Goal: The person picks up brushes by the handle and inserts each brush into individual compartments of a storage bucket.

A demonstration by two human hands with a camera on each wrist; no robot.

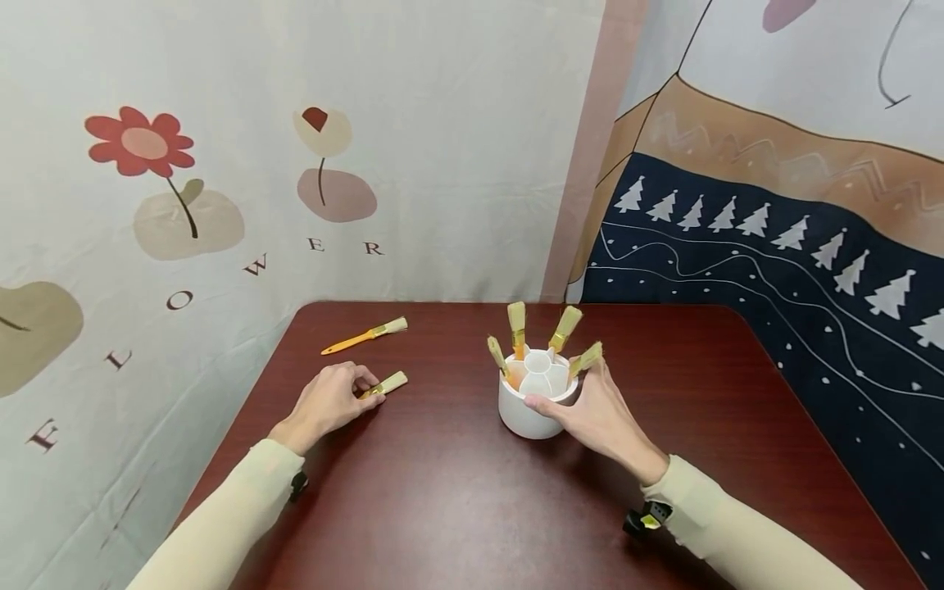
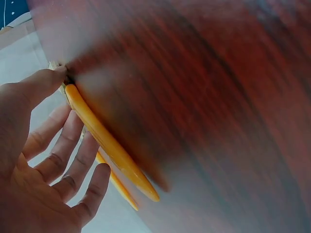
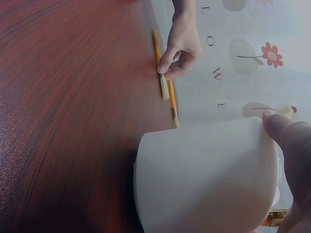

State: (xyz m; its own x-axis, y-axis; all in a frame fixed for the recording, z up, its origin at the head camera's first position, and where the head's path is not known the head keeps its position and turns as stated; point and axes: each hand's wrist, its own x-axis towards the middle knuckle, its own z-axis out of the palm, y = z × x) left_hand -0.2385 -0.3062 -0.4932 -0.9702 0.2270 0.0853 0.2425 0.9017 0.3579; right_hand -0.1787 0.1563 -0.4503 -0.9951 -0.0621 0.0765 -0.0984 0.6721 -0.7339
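My left hand (image 1: 332,403) pinches a paintbrush (image 2: 114,145) near its ferrule, between thumb and fingertips. The brush has an orange handle and pale bristles, which point right in the head view; it is low over the table. My right hand (image 1: 606,414) grips a white round brush holder (image 1: 525,416) by its right side, thumb at the front rim. Several paintbrushes stand bristles up in the holder's compartments, one of them a brush (image 1: 517,324) at the back. The rightmost brush (image 1: 587,359) leans out close to my right fingers.
Another orange-handled paintbrush (image 1: 357,339) lies on the table beyond my left hand, bristles to the right. The dark red wooden table (image 1: 450,483) ends at a patterned cloth backdrop (image 1: 457,164) behind it.
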